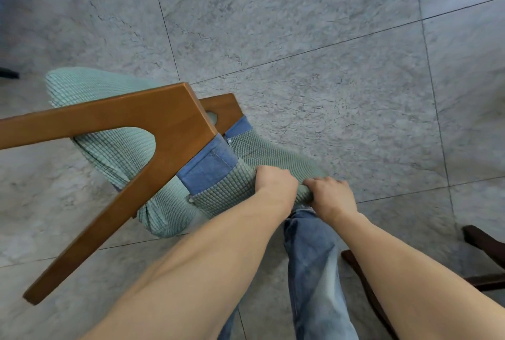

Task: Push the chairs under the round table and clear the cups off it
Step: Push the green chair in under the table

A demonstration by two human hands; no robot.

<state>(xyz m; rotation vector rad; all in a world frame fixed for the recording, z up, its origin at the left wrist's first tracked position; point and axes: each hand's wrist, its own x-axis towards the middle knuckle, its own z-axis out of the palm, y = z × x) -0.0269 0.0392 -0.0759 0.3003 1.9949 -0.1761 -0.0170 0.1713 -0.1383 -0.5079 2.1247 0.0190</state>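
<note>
Gripped chair point(240, 173) backrest top: left hand point(274, 184) and right hand point(332, 197) both clamped around it, side by side, probably for steering tableward.

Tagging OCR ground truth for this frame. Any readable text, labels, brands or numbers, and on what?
None. No readable text in the head view.
chair: green cover, blue denim patches and wooden frame, no label or brand showing.
floor: grey tiles with veining only, no markings.
jeans: no tag visible.
left hand and right hand grip the chair back; nothing written on or near them.
</note>
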